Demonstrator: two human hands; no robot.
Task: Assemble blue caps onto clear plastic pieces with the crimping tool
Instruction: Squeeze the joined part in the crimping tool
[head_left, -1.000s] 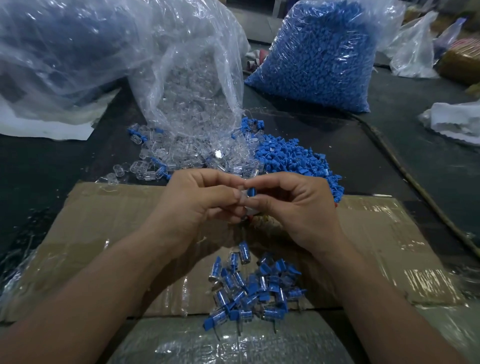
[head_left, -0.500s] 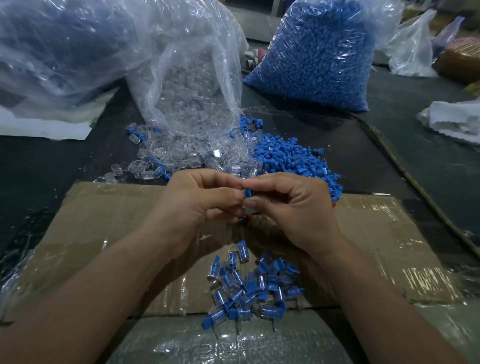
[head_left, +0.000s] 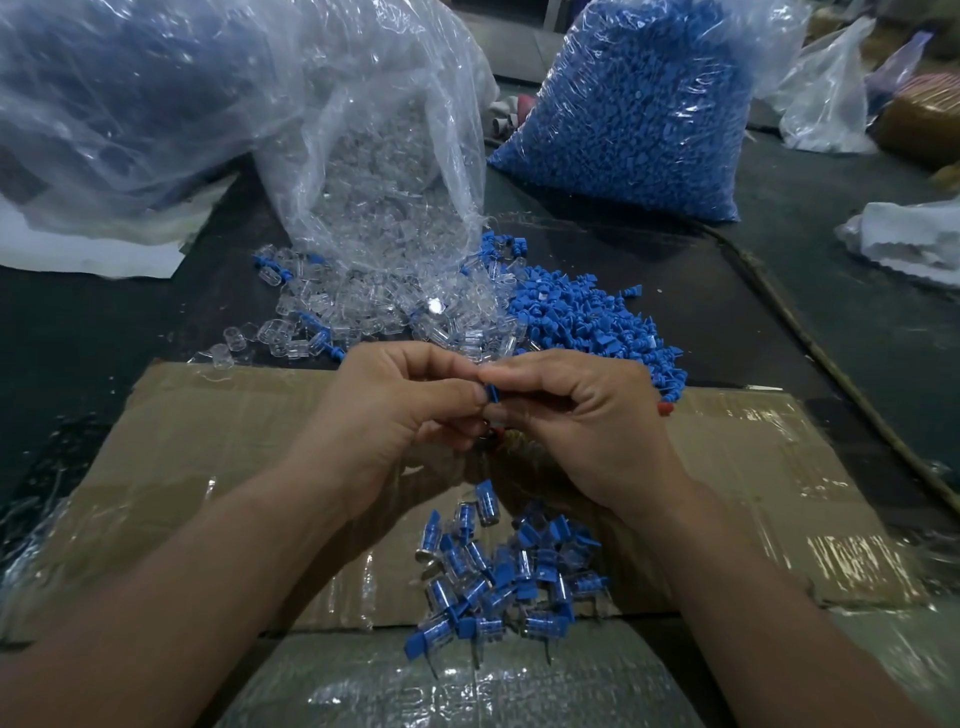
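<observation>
At the centre of the frame the fingertips of both hands meet around a small blue cap (head_left: 492, 393). The left hand (head_left: 395, 410) has its fingers curled in and its thumb tip pressed against the cap's left side. The right hand (head_left: 582, 421) pinches the cap from the right between thumb and bent forefinger, with its other fingers folded beneath. Whether a clear piece sits under the cap cannot be told, since the fingers hide it. A small red object (head_left: 665, 408) shows at the right hand's outer edge, too hidden to identify. Both hands hover above a taped cardboard sheet (head_left: 208, 441). Just below them, in the lower centre, lies a heap of assembled pieces (head_left: 498, 577), clear bodies with blue tops. Beyond the hands, on the dark table (head_left: 78, 338), loose clear pieces (head_left: 374, 306) spill from the mouth of an open plastic bag (head_left: 384, 156). They touch a pile of loose blue caps (head_left: 587, 317) to the right. A full bag of blue caps (head_left: 639, 104) stands in the upper right of the frame.
</observation>
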